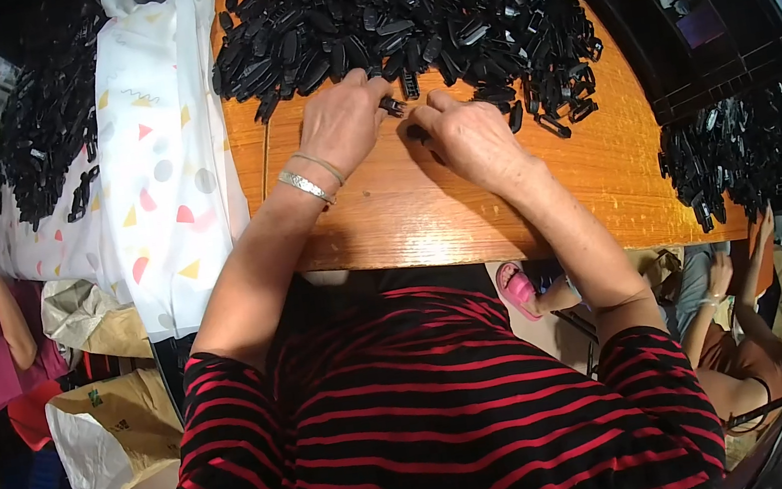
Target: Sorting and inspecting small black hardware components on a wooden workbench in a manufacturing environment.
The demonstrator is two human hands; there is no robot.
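A small black piece [395,107] is held tilted near a jumbled heap [349,28] of similar ones.

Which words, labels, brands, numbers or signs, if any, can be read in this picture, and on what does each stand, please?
None can be read reliably.
Brown paper bag, lower left: a small green mark and dark print, too small and blurred to read.
White sheet: coloured shapes and a squiggle, no lettering that I can make out.
Black plastic parts: no lettering can be made out.
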